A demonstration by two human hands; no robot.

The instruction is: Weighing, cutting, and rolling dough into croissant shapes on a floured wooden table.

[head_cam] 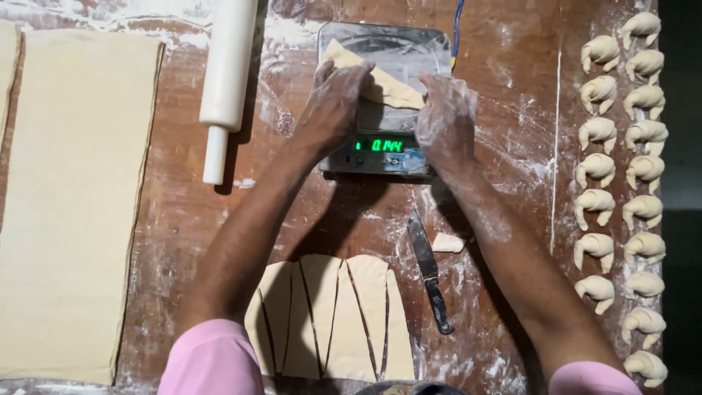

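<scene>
Head view: both hands (387,102) grip the dough triangle (387,86) between them, on the scale (409,44)

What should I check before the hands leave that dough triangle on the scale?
1. Dough triangle lies fully on the scale platform: ok, as far as the hands let me see.
2. Left hand and right hand off the dough: not ok, both rest on it, so they may load the reading.
3. Scale display lit and unobstructed: ok.
4. Knife out of the arms' way: ok, it lies flat on the table between the forearms.
5. Cut dough strips untouched near the body: ok.
6. Shaped croissants in rows at the right, undisturbed: ok.
</scene>
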